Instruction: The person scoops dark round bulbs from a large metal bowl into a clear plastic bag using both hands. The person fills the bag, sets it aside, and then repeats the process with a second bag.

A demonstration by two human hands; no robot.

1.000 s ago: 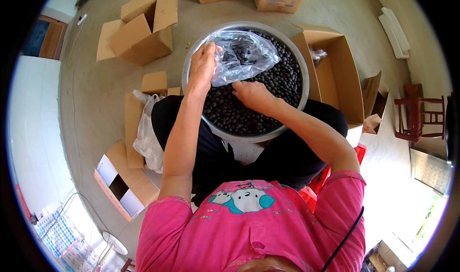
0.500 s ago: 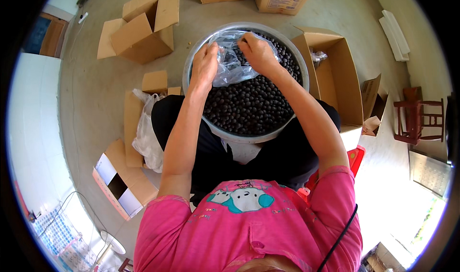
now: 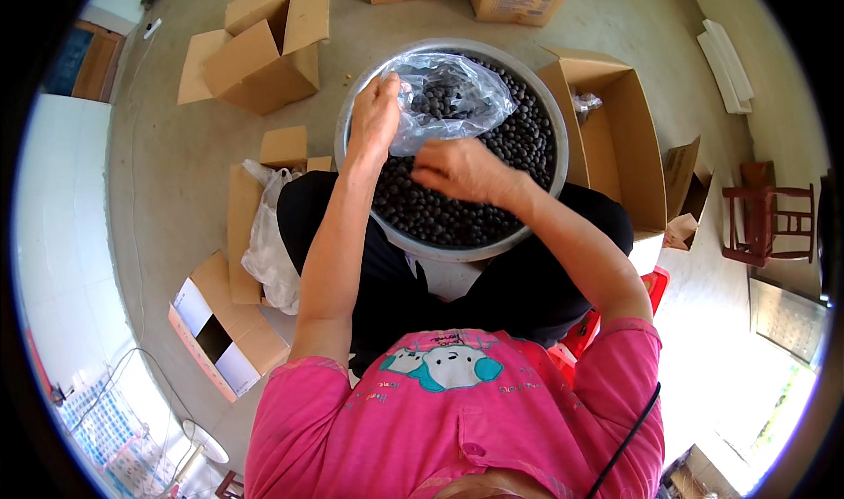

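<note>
A wide metal basin (image 3: 353, 121) full of small dark round fruits (image 3: 440, 213) rests between my knees. My left hand (image 3: 376, 116) grips the edge of a clear plastic bag (image 3: 453, 99) that lies over the far side of the basin and holds some of the dark fruits. My right hand (image 3: 462, 170) hovers just below the bag's mouth, above the fruits, fingers curled together; whether fruits are in it I cannot tell.
An open cardboard box (image 3: 629, 147) stands right of the basin, more boxes (image 3: 264, 50) lie at the upper left and top. Flattened cartons and a white plastic bag (image 3: 268, 244) sit by my left knee. A red wooden chair (image 3: 765, 222) is at far right.
My right hand has come back from the bag's far rim toward me, down over the fruits. The left hand keeps its hold on the bag.
</note>
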